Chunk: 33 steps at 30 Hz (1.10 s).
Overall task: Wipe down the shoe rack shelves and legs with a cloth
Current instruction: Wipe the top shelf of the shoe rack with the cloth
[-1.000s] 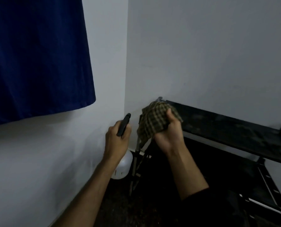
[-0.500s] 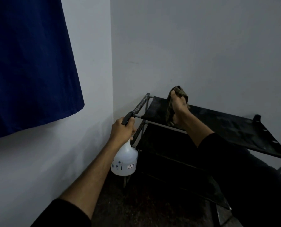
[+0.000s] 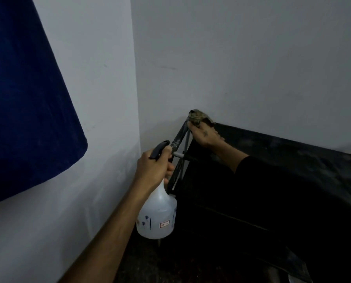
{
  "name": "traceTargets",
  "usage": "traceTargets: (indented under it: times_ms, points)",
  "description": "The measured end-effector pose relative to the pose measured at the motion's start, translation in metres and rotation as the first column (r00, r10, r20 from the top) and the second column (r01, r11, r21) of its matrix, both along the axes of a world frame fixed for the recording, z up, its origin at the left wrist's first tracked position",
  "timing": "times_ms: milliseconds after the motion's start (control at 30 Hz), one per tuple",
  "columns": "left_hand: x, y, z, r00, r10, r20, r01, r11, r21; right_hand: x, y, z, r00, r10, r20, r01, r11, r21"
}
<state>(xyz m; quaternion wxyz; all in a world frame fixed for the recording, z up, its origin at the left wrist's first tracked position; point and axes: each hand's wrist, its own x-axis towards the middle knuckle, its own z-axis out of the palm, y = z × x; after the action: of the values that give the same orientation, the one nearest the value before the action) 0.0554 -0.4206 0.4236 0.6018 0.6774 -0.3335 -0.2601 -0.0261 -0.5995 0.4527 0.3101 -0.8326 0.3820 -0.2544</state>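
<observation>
Shoe rack in white-walled corner; right hand clutches cloth, left bottle.

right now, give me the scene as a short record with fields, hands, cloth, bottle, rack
left hand: left hand gripping the spray bottle by its neck, beside the rack's left end
right hand: right hand pressing the cloth on the far left corner of the top shelf
shoe rack: shoe rack, black, against the wall
backdrop: blue fabric hanging at left
</observation>
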Motion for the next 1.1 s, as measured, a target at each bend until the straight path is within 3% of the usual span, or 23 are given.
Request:
traceTargets:
  times_ms: [100, 200, 300, 367, 467, 533, 567, 633, 700, 833, 933, 1033, 1100]
  points:
    - [0.013, 0.001, -0.007, 1.0, 0.016, -0.02, -0.017, 0.999, -0.03, -0.007, 0.008, 0.005, 0.956, 0.225, -0.189, -0.253, 0.957, -0.138]
    - [0.028, 0.007, -0.013, 0.999, 0.036, -0.012, -0.036, 0.998, -0.044, -0.025, 0.013, 0.003, 0.792, 0.451, -0.41, -0.574, 0.779, -0.253]
    - [0.035, 0.009, -0.014, 0.998, 0.055, -0.008, -0.056, 0.996, -0.07, -0.035, 0.006, 0.003, 0.671, 0.594, -0.444, -0.733, 0.624, -0.273]
    - [0.037, 0.012, -0.014, 0.998, 0.059, 0.007, -0.058, 0.996, -0.063, -0.026, -0.013, 0.005, 0.703, 0.568, -0.429, -0.697, 0.668, -0.258]
    - [0.038, 0.014, -0.015, 0.998, 0.057, -0.012, -0.058, 0.996, -0.066, -0.005, -0.053, 0.008, 0.865, 0.234, -0.444, -0.366, 0.9, -0.237]
    - [0.038, 0.014, -0.017, 0.998, 0.047, -0.029, -0.048, 0.997, -0.058, 0.009, -0.065, 0.011, 0.897, 0.056, -0.439, -0.159, 0.967, -0.2]
    - [0.038, 0.014, -0.018, 0.999, 0.04, -0.032, -0.042, 0.997, -0.057, 0.015, -0.067, 0.012, 0.908, 0.049, -0.416, -0.14, 0.971, -0.192]
    - [0.039, 0.015, -0.021, 0.999, 0.025, -0.041, -0.027, 0.998, -0.065, 0.019, -0.056, 0.016, 0.92, 0.125, -0.371, -0.207, 0.959, -0.191]
    - [0.04, 0.015, -0.023, 0.999, 0.025, -0.047, -0.028, 0.997, -0.071, 0.014, -0.033, 0.018, 0.875, 0.29, -0.387, -0.394, 0.892, -0.221]
    - [0.048, 0.015, -0.024, 0.997, 0.042, -0.069, -0.049, 0.994, -0.101, -0.017, 0.019, 0.013, 0.643, 0.596, -0.481, -0.755, 0.598, -0.269]
    - [0.049, 0.016, -0.025, 0.997, 0.051, -0.061, -0.058, 0.99, -0.126, -0.028, 0.035, 0.012, 0.554, 0.679, -0.481, -0.832, 0.474, -0.288]
    - [0.047, 0.02, -0.025, 0.997, 0.052, -0.051, -0.059, 0.99, -0.13, -0.023, 0.012, 0.016, 0.593, 0.647, -0.479, -0.802, 0.527, -0.282]
    - [0.045, 0.022, -0.025, 0.998, 0.048, -0.051, -0.054, 0.991, -0.124, -0.013, -0.017, 0.014, 0.704, 0.52, -0.484, -0.686, 0.674, -0.274]
